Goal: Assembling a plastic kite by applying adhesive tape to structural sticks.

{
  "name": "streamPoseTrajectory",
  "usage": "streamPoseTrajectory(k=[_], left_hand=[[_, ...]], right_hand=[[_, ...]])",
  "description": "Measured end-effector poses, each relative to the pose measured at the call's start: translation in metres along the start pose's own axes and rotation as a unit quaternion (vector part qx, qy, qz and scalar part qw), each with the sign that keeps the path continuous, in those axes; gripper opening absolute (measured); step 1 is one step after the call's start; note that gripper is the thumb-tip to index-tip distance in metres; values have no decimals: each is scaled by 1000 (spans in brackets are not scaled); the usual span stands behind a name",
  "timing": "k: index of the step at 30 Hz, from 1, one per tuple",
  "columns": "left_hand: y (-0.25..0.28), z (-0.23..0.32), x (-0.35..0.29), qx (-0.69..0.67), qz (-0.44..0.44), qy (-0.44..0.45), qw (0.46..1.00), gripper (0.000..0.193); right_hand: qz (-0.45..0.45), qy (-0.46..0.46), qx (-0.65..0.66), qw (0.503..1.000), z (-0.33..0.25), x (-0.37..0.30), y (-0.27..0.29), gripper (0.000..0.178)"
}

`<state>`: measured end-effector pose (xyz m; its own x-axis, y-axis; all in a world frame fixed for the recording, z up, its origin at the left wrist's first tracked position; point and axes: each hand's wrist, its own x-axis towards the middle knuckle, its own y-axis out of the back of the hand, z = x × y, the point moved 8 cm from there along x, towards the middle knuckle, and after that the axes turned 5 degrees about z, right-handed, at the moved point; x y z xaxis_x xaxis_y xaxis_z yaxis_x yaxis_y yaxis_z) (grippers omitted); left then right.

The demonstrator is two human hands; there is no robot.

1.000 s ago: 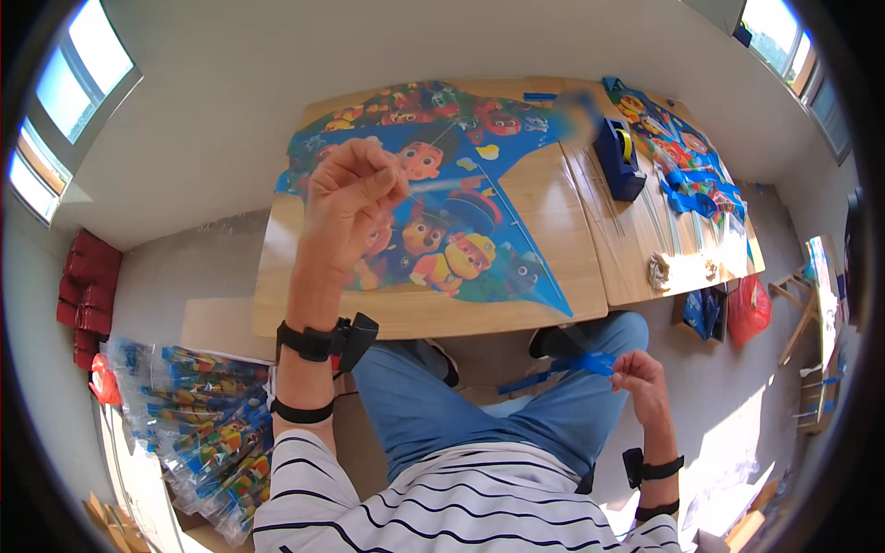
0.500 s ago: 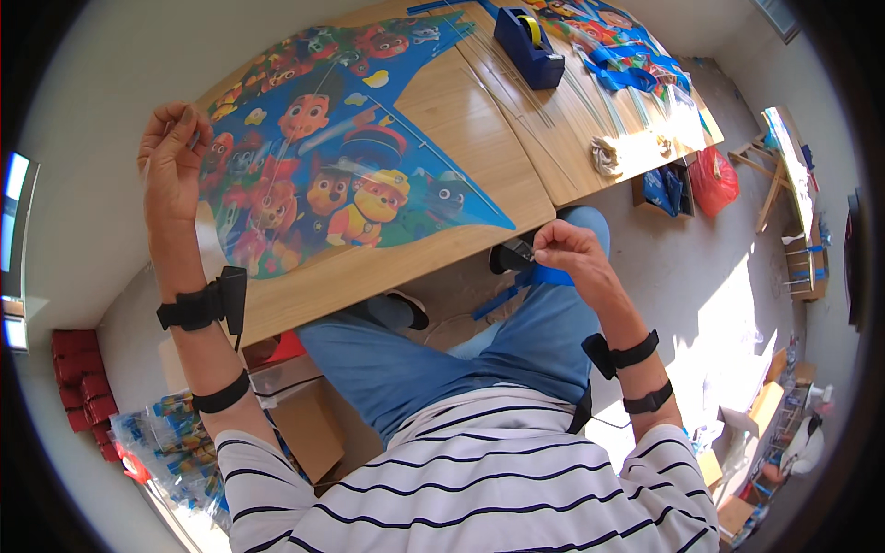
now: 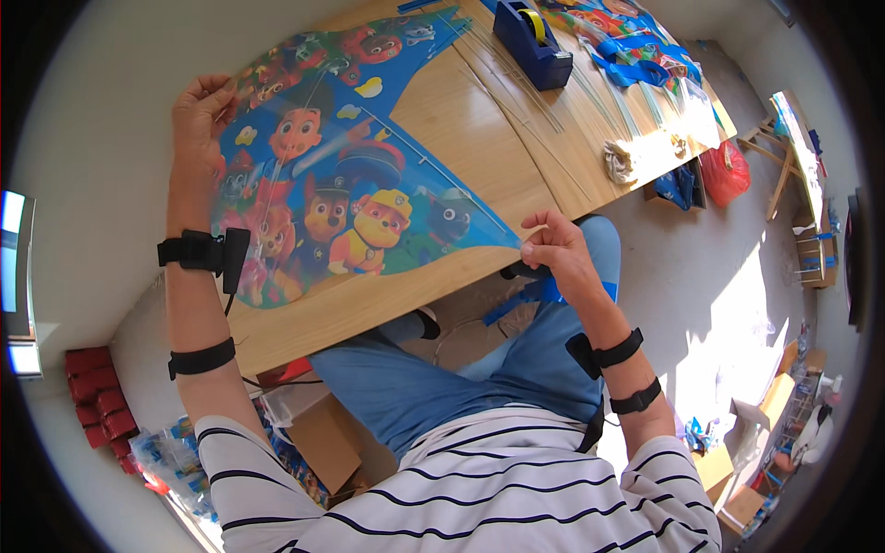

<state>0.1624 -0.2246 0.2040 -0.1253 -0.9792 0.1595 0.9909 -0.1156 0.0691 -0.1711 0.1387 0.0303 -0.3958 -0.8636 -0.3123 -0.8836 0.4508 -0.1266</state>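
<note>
A blue plastic kite [image 3: 309,198] printed with colourful cartoon figures lies across the wooden table in front of me, glossy and partly see-through. A thin pale rod [image 3: 426,161] runs along its right edge. At the kite's far left edge is my left hand [image 3: 203,118], its fingers closed in a pinch on the border; the fingertips are partly hidden. My right hand [image 3: 560,256] pinches the kite's pointed right tip between thumb and index finger, just over the table's near edge. Its other fingers are loosely bent.
A dark blue tape dispenser [image 3: 533,46] with yellow tape stands at the table's back. Several thin rods [image 3: 590,97], blue ribbon [image 3: 631,69] and a bundle of pale string [image 3: 619,161] lie to the right. A red bag [image 3: 725,170] sits on the floor beyond the wooden table [image 3: 479,157].
My right hand has moved up and left from over my knee onto the kite's right tip. The left hand has shifted up and right to the kite's edge. The kite has shifted slightly.
</note>
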Motion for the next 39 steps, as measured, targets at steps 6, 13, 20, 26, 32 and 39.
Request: streamPoseTrajectory(k=[6, 13, 20, 26, 32, 39], left_hand=[[-29, -32, 23, 47, 3, -1, 999, 8], [-58, -80, 47, 62, 2, 29, 998, 8], [-70, -108, 68, 106, 3, 63, 992, 8], [-63, -132, 91, 148, -21, 85, 985, 11], [-62, -151, 99, 146, -46, 74, 985, 12], [-76, -156, 89, 156, -36, 96, 982, 15]], right_hand=[[21, 9, -62, 998, 10, 5, -1, 4], [93, -12, -127, 987, 21, 12, 12, 5], [99, -33, -155, 982, 19, 26, 10, 5], [102, -59, -105, 987, 24, 35, 5, 3], [130, -39, -153, 979, 21, 34, 2, 13], [179, 69, -253, 948, 13, 31, -1, 20]])
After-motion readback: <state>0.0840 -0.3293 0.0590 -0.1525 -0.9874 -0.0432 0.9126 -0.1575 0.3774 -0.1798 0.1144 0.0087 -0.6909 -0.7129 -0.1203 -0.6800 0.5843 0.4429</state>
